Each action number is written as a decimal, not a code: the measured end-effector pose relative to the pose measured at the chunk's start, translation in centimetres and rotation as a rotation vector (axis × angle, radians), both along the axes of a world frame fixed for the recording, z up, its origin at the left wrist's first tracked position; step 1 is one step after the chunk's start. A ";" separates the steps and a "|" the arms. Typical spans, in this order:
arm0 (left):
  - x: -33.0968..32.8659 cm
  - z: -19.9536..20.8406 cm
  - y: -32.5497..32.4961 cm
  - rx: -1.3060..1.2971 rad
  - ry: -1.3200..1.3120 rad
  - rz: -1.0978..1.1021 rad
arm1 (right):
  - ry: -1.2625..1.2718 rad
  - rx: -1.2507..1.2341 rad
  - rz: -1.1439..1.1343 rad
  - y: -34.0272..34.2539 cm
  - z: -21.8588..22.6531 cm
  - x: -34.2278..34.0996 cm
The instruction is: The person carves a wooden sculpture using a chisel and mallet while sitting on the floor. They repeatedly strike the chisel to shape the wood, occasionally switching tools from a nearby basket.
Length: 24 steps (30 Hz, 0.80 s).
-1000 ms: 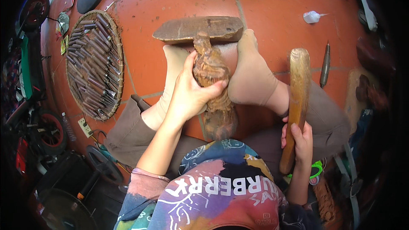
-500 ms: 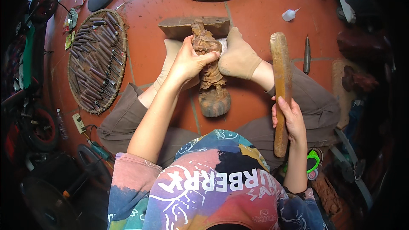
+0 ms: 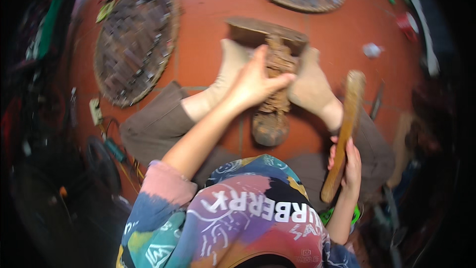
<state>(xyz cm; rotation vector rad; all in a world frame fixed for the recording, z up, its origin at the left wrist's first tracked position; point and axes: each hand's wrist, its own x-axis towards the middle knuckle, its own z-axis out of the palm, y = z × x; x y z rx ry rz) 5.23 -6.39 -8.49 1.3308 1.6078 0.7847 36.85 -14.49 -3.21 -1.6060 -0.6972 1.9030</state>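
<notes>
A carved wooden figurine (image 3: 278, 104) lies lengthwise between my socked feet, its far end against a thick wooden block (image 3: 248, 32). My left hand (image 3: 260, 82) is closed around the figurine's middle, thumb across the top and fingers along its left side. On the right, my right hand (image 3: 347, 164) grips a long, smooth wooden club (image 3: 348, 124) near its lower end. The club slants up and away, above my right leg and apart from the figurine. The picture is blurred, so fine carving detail is lost.
A round woven tray (image 3: 173, 34) full of wood-handled carving tools lies at the left. Another woven tray (image 3: 297, 6) with metal blades is at the far side. Right of my feet are a small white bottle (image 3: 372, 50), a red mug (image 3: 407, 26) and a dark pointed tool (image 3: 378, 100).
The whole view has swung, shifting the feet, block and figurine rightward in the picture. My left hand still holds the figurine. The club in my right hand now leans more to the right at its top.
</notes>
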 end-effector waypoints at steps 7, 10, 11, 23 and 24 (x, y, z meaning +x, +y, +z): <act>-0.1 2.5 -0.7 -0.027 0.030 0.012 | -0.100 -0.010 -0.005 -1.0 0.2 -0.5; -0.6 1.9 -2.2 0.279 0.082 0.119 | -0.079 -0.004 0.042 -0.6 0.4 -0.5; -1.8 2.0 -2.8 0.231 -0.028 0.190 | -0.095 0.005 0.056 -0.5 0.2 -0.5; -36.7 2.1 -13.9 0.024 0.144 1.171 | -0.081 -0.004 0.053 0.0 -0.2 0.2; -38.6 1.3 -14.2 -0.004 0.140 1.163 | -0.079 0.000 0.056 0.0 -0.3 0.1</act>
